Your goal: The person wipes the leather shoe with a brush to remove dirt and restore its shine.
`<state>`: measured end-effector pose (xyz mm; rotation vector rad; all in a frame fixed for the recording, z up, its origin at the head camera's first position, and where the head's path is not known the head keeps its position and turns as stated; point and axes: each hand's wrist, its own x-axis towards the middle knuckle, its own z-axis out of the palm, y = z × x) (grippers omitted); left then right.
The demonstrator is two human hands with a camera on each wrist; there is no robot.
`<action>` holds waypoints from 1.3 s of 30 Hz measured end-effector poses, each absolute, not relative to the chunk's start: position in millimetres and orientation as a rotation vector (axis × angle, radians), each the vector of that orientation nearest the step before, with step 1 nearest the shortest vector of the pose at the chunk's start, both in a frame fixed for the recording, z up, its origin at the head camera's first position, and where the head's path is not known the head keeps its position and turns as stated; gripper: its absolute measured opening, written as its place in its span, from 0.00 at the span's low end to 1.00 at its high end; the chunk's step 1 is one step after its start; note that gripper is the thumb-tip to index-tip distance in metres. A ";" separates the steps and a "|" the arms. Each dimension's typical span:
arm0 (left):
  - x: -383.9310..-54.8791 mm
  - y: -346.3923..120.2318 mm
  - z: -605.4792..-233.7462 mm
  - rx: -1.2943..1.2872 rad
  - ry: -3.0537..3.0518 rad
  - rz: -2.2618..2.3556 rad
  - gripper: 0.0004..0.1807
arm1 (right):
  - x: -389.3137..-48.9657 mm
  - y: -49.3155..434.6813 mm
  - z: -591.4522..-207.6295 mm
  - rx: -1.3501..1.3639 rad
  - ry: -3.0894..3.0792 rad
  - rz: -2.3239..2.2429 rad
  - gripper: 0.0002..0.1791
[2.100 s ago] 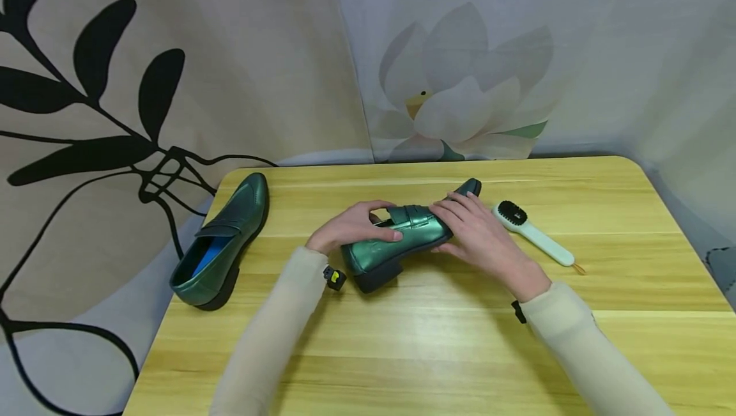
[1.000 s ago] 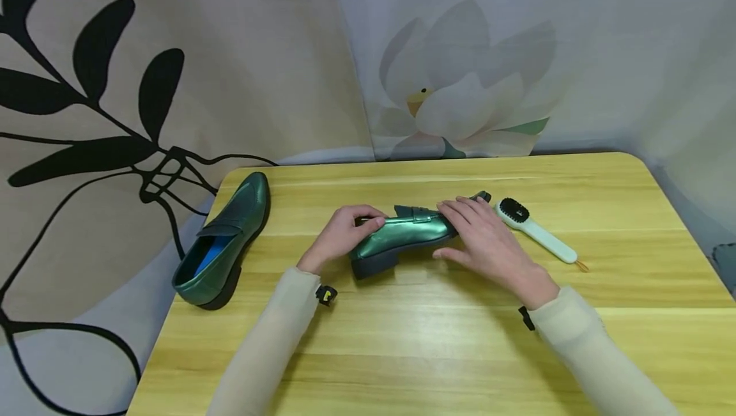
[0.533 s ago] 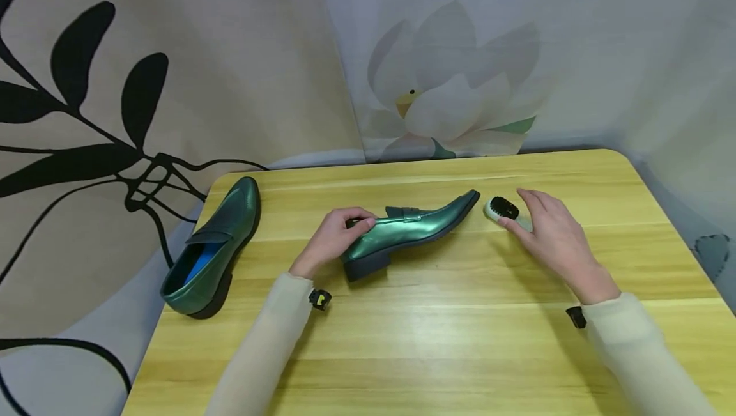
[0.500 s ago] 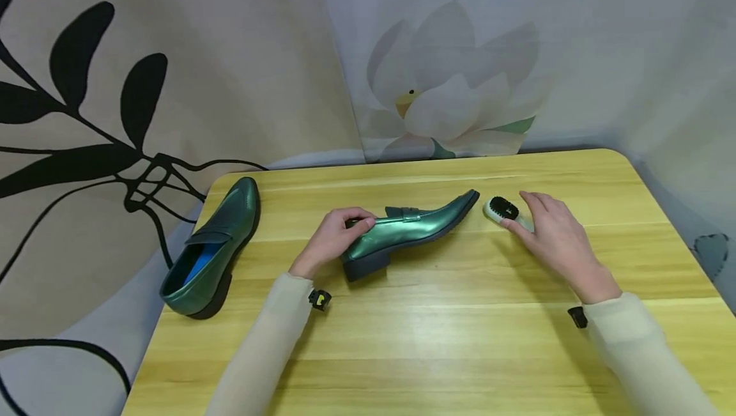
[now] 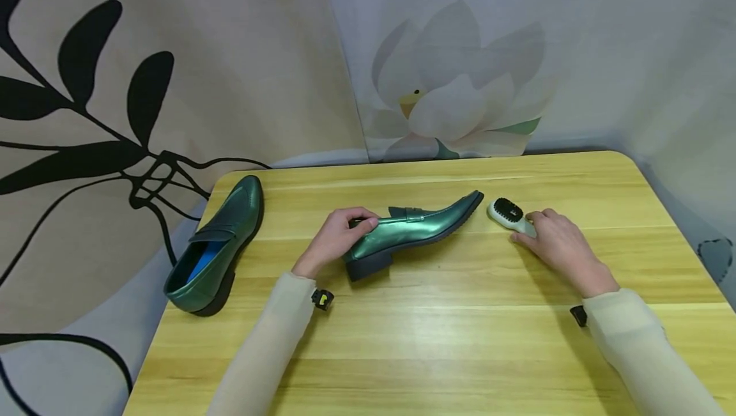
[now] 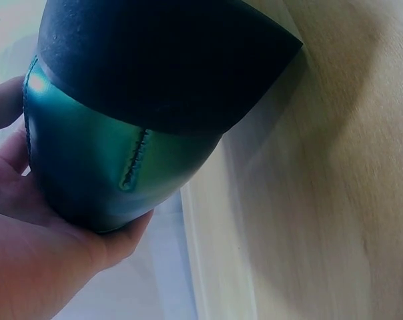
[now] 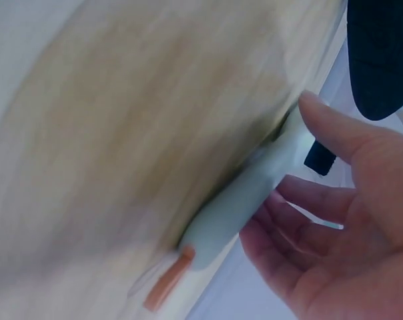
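A metallic green loafer with a dark sole stands on its side edge in mid-table, toe pointing right and raised. My left hand grips its heel end, thumb over the collar; the left wrist view shows the black heel block and the back seam up close. To the right, my right hand has thumb and fingers on either side of the pale green handle of a brush. Its black bristles face up, and an orange loop hangs from the handle's end in the right wrist view.
A second green loafer, with a blue insole, stands upright at the table's left edge. The wooden table backs onto a patterned curtain with leaf and flower prints.
My right hand has left the loafer's toe, moved right and closed on the brush handle. The left hand keeps hold of the heel; the loafer has rolled more onto its sole.
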<state>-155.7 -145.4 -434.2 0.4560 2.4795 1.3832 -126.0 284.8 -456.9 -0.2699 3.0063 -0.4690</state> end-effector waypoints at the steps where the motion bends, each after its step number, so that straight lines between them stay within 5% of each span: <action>1: -155.6 -145.1 -434.1 0.457 2.480 1.384 0.14 | -126.6 284.8 -458.0 -0.267 3.006 -0.473 0.34; 10: -155.2 -143.8 -433.2 0.475 2.499 1.387 0.14 | -130.3 286.2 -459.3 -0.209 2.966 -0.525 0.24; 39: -150.5 -108.9 -427.0 0.494 2.417 1.582 0.11 | -98.5 296.6 -424.3 0.050 3.021 -1.175 0.20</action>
